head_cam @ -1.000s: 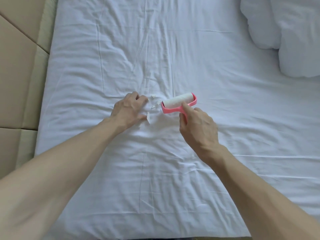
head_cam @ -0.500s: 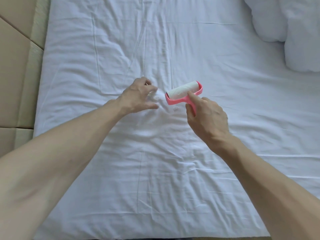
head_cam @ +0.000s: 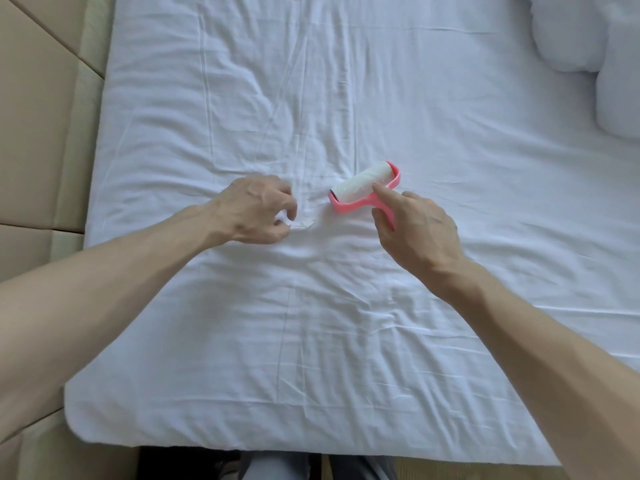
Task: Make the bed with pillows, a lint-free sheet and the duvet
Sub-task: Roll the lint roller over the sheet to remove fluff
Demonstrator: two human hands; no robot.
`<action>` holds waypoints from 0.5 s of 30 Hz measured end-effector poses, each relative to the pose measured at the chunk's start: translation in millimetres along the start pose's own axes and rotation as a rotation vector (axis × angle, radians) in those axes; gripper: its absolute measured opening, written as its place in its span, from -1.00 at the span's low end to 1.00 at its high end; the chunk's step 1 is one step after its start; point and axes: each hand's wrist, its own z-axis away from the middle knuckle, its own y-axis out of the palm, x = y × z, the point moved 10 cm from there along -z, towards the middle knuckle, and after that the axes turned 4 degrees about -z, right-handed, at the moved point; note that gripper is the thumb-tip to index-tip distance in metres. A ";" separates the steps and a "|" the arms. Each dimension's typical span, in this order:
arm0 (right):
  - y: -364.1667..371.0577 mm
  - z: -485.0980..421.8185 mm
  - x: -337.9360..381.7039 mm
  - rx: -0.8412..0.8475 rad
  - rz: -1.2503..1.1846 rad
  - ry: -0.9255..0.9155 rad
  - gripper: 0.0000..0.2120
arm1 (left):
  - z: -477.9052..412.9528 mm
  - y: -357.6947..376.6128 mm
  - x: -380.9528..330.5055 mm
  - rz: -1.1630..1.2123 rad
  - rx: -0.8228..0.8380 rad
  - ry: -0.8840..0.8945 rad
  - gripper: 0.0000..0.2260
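Note:
A wrinkled white sheet (head_cam: 346,323) covers the bed. My right hand (head_cam: 419,233) grips the handle of a pink lint roller (head_cam: 363,188), index finger laid along its frame; the white roll rests on the sheet at mid-bed. Just left of it, my left hand (head_cam: 256,209) has its fingers curled round small white scraps (head_cam: 282,218), knuckles up, resting on the sheet. A few white bits (head_cam: 306,224) lie on the sheet beside its fingertips. White pillows (head_cam: 595,46) are bunched at the top right corner.
A tan padded headboard or wall panel (head_cam: 38,133) runs along the bed's left side. The near edge of the mattress (head_cam: 242,445) is below, with my legs (head_cam: 277,467) standing against it.
My left hand has drawn back to the left with white scraps gathered in its fingers. The roller stays on the sheet beside it, shifted slightly right.

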 end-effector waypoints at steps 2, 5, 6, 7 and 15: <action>-0.4 -1.6 -2.2 0.000 -0.003 0.003 -0.66 | 3.1 -3.3 -0.4 -0.070 -0.027 0.047 -0.72; -1.4 -3.4 -1.7 0.005 -0.002 -0.013 -0.69 | 5.2 14.8 0.9 -0.068 0.151 0.001 -0.35; -1.4 -4.2 -2.1 0.008 0.001 -0.019 -0.69 | 6.4 24.5 -1.4 -0.052 0.248 -0.019 -0.30; -1.5 -4.8 -3.1 0.012 0.003 -0.021 -0.68 | 6.9 32.4 -4.0 -0.047 0.321 -0.029 -0.32; -9.0 -4.9 -22.0 0.010 -0.031 0.008 -0.68 | -14.3 23.7 -9.6 0.250 0.167 -0.183 -0.96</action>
